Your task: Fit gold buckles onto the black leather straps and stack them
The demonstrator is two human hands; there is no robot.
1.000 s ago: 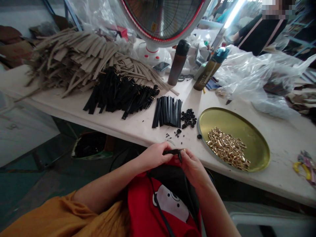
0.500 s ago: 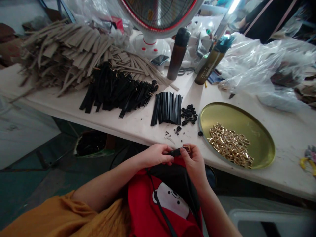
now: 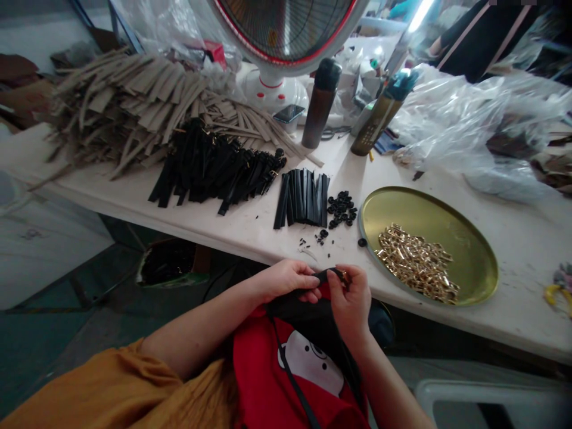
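Observation:
Between my two hands, just off the table's front edge, is a short black strap (image 3: 325,274) with a gold buckle (image 3: 344,276) at its right end. My left hand (image 3: 297,281) pinches the strap's left part between thumb and fingers. Closed round the buckle end is my right hand (image 3: 351,292), its fingers partly covering the buckle. On the table ahead lie flat black strips (image 3: 304,198) in a row and a small heap of black rings (image 3: 342,208). To the right, a gold oval tray (image 3: 469,250) holds a pile of gold buckles (image 3: 417,262).
A bundle of black buckled straps (image 3: 214,170) lies left, before a big heap of beige strips (image 3: 120,107). Behind stand a fan (image 3: 272,89), a brown bottle (image 3: 320,107) and a second bottle (image 3: 379,119). Plastic bags (image 3: 473,119) and pliers (image 3: 558,292) are at right.
My left hand has shifted slightly right along the strap. The right hand's fingers have curled further over the buckle, and the strap now bends upward a little.

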